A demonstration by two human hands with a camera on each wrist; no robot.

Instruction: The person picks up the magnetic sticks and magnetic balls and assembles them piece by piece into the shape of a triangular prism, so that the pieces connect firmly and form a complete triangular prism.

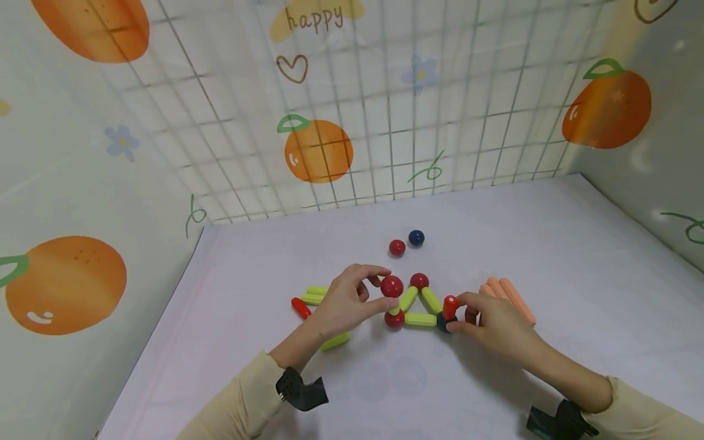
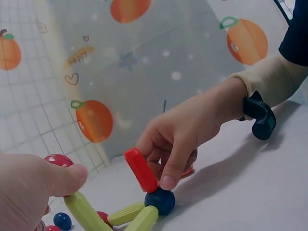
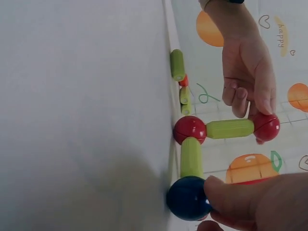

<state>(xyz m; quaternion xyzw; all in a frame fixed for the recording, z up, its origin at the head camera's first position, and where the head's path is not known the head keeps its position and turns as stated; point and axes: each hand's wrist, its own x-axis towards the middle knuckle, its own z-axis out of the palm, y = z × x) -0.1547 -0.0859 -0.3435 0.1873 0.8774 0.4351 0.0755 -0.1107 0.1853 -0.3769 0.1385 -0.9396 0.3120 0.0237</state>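
Note:
A triangle of yellow-green rods (image 1: 420, 319) lies on the table, joined at its corners by two red balls and a blue ball (image 2: 160, 201). From the near-left red ball (image 1: 393, 320) a yellow-green rod (image 3: 230, 129) stands up, topped by another red ball (image 1: 392, 286). My left hand (image 1: 352, 299) pinches this top ball between thumb and fingers. At the right corner, my right hand (image 1: 495, 321) grips the blue ball, its thumb pressed on the side. A short red rod (image 1: 450, 307) rises from that ball, close to the index finger. The far red ball (image 1: 419, 281) is untouched.
Behind the triangle sit a loose red ball (image 1: 397, 247) and a loose blue ball (image 1: 416, 238). Several salmon rods (image 1: 511, 296) lie beyond the right hand. Yellow-green rods (image 1: 313, 299) and a red rod (image 1: 300, 308) lie left, partly hidden by the left arm.

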